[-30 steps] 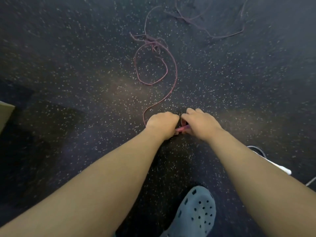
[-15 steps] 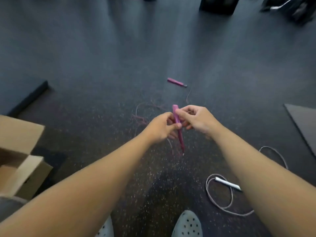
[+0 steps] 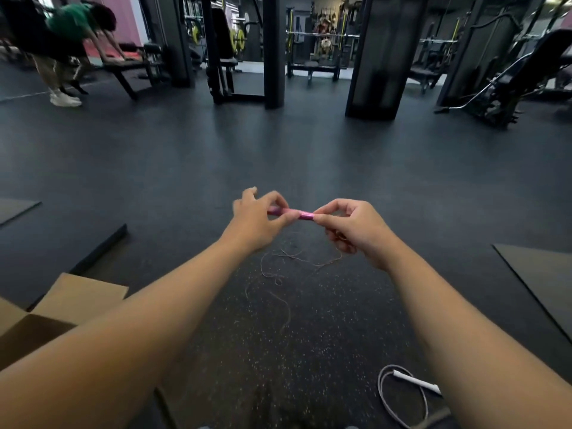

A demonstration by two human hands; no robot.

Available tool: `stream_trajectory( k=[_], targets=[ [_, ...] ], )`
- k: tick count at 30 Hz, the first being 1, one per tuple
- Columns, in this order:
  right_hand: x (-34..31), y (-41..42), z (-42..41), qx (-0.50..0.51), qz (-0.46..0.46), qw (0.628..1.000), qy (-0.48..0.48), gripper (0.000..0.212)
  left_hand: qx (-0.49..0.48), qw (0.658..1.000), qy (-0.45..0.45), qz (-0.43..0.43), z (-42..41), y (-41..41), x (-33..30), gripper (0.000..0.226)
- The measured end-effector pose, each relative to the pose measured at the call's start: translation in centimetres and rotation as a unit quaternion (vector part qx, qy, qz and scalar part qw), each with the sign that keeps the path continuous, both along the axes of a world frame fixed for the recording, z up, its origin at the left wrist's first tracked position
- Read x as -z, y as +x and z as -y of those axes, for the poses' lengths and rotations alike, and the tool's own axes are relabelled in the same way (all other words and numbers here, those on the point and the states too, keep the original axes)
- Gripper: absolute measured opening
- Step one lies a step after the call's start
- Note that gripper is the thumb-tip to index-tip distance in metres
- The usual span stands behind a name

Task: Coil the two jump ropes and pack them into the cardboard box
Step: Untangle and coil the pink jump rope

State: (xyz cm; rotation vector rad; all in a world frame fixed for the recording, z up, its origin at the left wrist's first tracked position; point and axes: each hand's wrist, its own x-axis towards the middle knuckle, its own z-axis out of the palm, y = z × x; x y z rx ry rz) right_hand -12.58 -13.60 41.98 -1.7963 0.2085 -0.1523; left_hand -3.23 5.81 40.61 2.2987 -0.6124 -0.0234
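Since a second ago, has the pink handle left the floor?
Yes. The pink handle was down at the speckled floor a second ago; now both hands, left hand and right hand, hold it level, up off the floor.

Pink handle [image 3: 292, 213] — thin pinkish cord [image 3: 280, 292]; white-grey rope [image 3: 402, 394]; tan cardboard box [image 3: 77, 297]; dark floor [image 3: 309, 335] — pale speckles.

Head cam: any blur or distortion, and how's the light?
Head view: left hand motion-smeared at the fingertips, pink handle slightly soft; thin pink cord faint against the dim speckled floor; wide-angle bending tilts the gym pillars at frame edges; no glare.
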Motion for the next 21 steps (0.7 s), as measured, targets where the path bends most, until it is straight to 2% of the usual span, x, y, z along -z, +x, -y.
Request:
stream_trajectory(
  k=[3, 5, 9, 11, 13, 17, 21],
  targets=[
    [0.1, -0.4, -0.4, -0.022, -0.001, 1.0, 0.02, 0.019, 0.043, 0.988, 0.123, 0.08, -0.3, -1.0, 0.0, 0.038],
    [0.6, -0.8, -0.5, -0.026, 0.006, 0.999, 0.037, 0.024, 0.073, 0.984, 0.126, 0.106, -0.4, -1.5, 0.0, 0.031],
    [1.6, -1.0, -0.4, -0.032, 0.019, 0.992, 0.118, 0.043, 0.114, 0.984, 0.122, 0.062, -1.3, -1.1, 0.8, 0.025],
    [1.6, -0.6, -0.2, 0.004, 0.044, 0.982, 0.183, 0.045, 0.143, 0.988, 0.052, -0.008, -1.6, -1.3, 1.8, 0.019],
    [1.5, -0.2, 0.1, 0.027, 0.065, 0.978, 0.199, 0.046, 0.162, 0.984, -0.037, -0.072, -1.3, -1.5, 2.7, 0.019],
    [2.4, 0.4, 0.4, 0.035, 0.063, 0.996, 0.057, 0.047, 0.162, 0.959, -0.142, -0.185, -0.4, -1.4, 2.7, 0.018],
    [2.5, 1.1, 0.6, 0.06, 0.091, 0.994, 0.025, 0.044, 0.142, 0.94, -0.208, -0.23, 0.1, -1.1, 2.5, 0.03]
  ],
)
